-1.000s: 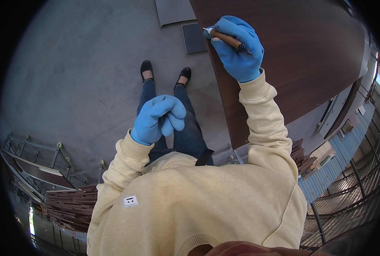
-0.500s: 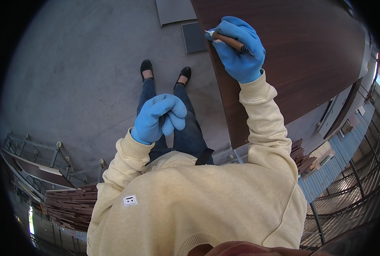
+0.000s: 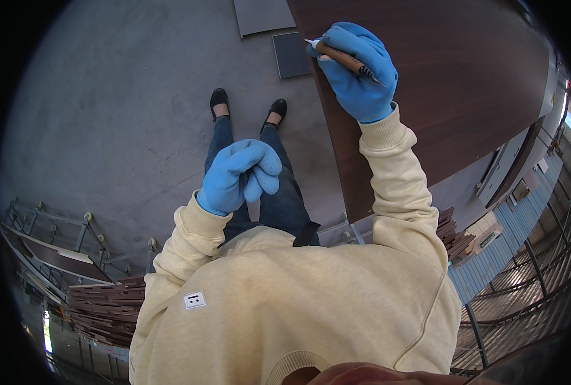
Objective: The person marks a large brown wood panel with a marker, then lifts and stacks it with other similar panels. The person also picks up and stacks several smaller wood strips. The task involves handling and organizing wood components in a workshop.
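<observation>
Fingers of the gloved right hand [image 3: 364,80] pinch a brown, white-tipped pen [image 3: 340,56] at upper centre, near the dark wood-grain panel [image 3: 465,83]'s left edge. Slick gloves could let it slip and streak the surface. Whether the tip touches, I can't tell. The left hand [image 3: 237,176], centre-left, curls inward, palm hidden.

Brown pen-like tube [image 3: 342,58], white-tipped, dark-banded toward its thin rear, is resting aslant in the gloved right hand [image 3: 364,88], tip pointing leftward near the left edge of a dark-brown wood-grained panel [image 3: 462,86].
</observation>
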The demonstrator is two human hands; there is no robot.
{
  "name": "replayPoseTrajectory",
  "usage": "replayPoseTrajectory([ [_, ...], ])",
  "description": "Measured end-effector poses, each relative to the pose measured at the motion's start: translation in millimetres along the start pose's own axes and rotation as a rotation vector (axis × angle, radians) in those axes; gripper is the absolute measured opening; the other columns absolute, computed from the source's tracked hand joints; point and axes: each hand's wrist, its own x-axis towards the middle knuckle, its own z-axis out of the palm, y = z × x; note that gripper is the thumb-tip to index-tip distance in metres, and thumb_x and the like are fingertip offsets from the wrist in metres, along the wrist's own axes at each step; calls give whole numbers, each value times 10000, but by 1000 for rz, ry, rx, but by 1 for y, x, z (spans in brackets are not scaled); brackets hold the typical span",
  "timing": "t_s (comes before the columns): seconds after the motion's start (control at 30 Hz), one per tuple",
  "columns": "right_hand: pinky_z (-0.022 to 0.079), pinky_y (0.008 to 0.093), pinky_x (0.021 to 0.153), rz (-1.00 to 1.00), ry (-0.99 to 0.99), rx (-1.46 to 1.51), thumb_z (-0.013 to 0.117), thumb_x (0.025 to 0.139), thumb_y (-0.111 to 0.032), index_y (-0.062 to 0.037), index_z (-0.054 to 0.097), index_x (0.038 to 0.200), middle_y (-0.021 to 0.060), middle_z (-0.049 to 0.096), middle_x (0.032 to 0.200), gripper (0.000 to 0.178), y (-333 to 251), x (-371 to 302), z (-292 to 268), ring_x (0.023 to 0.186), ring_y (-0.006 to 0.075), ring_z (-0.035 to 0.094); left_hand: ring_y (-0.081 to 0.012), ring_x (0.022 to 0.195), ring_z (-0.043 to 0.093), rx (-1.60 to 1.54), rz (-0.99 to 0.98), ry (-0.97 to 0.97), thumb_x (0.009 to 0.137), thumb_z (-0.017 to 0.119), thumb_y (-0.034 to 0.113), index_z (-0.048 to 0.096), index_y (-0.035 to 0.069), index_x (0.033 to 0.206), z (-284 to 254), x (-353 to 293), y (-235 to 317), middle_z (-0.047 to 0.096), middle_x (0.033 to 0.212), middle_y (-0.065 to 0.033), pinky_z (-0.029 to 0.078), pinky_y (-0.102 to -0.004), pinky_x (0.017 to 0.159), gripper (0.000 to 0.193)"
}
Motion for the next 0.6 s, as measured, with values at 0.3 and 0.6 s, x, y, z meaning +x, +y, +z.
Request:
replayPoseTrajectory([
  [0.3,567,352,862,12,32,-10,837,818,-130,-73,735,1099,71,763,1017,305,-1,-3,1,936,256,725,-106,423,480,11,29,-7,1077,466,269,663,-23,941,-1,0,-4,731,783,-154,413,-214,432,377],
  [0.6,568,351,868,10,40,-5,836,824,-135,-68,735,1106,71,763,1026,307,1,-6,1,947,254,725,-100,438,498,9,28,-7,1079,469,272,668,-22,952,-1,-1,-5,731,777,-142,424,-207,445,378],
])
